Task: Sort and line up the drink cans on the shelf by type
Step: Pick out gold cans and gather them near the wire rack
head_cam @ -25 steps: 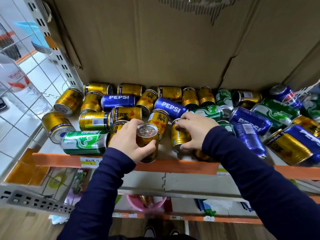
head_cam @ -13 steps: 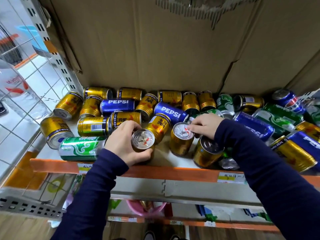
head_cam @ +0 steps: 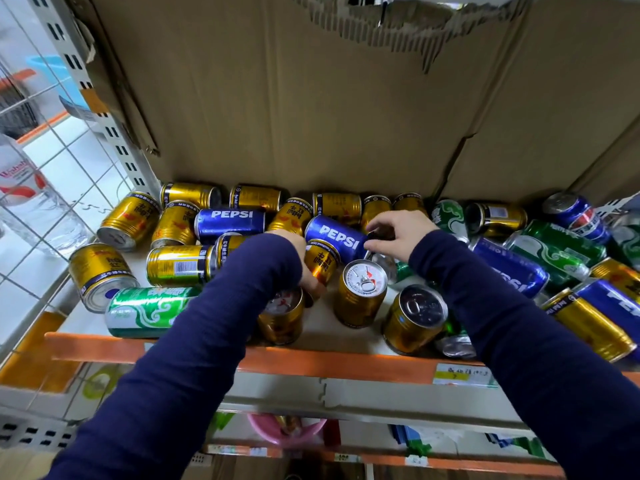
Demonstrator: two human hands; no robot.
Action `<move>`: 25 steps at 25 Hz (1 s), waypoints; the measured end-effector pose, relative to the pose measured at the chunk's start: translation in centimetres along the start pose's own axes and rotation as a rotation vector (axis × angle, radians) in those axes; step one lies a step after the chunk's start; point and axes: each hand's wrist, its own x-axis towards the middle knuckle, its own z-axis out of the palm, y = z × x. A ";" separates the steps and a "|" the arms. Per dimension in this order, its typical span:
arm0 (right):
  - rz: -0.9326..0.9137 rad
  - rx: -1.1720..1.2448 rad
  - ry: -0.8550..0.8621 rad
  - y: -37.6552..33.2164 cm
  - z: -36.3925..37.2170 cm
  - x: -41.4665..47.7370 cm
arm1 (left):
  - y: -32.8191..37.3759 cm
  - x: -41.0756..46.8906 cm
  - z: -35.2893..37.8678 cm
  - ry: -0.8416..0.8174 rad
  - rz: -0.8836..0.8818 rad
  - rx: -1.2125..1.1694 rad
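1. Head view, the shelf (head_cam: 346,358): an orange-edged board backed by brown cardboard (head_cam: 311,98), strewn with drink cans; most lie on their sides, unsorted
2. Three gold cans stand upright near the front edge: one (head_cam: 282,317) partly under the left wrist, a middle gold can (head_cam: 362,292) with its pull-tab top showing, and a right gold can (head_cam: 414,318) just beside it
3. The left hand (head_cam: 304,268) reaches in over the first upright can, its sleeve (head_cam: 207,341) hiding most of the hand; the fingers curl down against a tilted gold can (head_cam: 320,259) lying behind, but how firmly they hold it I cannot tell
4. The right hand (head_cam: 398,230) is farther back, fingers bent and pinched toward a dark can end at the right end of a blue Pepsi can (head_cam: 337,237) that lies on its side; whether the grip is closed on anything I cannot tell
5. A second Pepsi can (head_cam: 230,221) lies on its side behind the left arm, among gold cans along the back and left
6. A green can (head_cam: 149,310) lies flat at the front left, touching the orange edge
7. On the right, green cans (head_cam: 554,244), blue cans (head_cam: 512,268) and gold ones lie jumbled together
8. A wire grid panel (head_cam: 52,168) closes the shelf's left side
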 end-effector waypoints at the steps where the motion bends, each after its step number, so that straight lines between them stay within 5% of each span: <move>1: -0.002 -0.030 -0.053 0.0 0.2 0.6 | 0.6 0.5 0.2 -0.041 -0.019 0.002; 7: 0.074 -0.371 -0.208 -0.2 1.7 3.5 | -0.4 -0.5 0.2 0.198 -0.060 -0.123; 12: 0.066 -0.107 -0.139 -0.5 0.6 3.2 | -1.7 -2.0 -1.0 0.436 0.010 -0.195; 17: 0.012 0.139 0.132 -1.0 -2.6 3.8 | -1.2 -1.4 -0.2 0.297 0.148 -0.159; 25: -0.073 0.045 0.164 -1.9 -2.7 4.2 | -1.5 -0.9 0.5 0.272 0.129 -0.248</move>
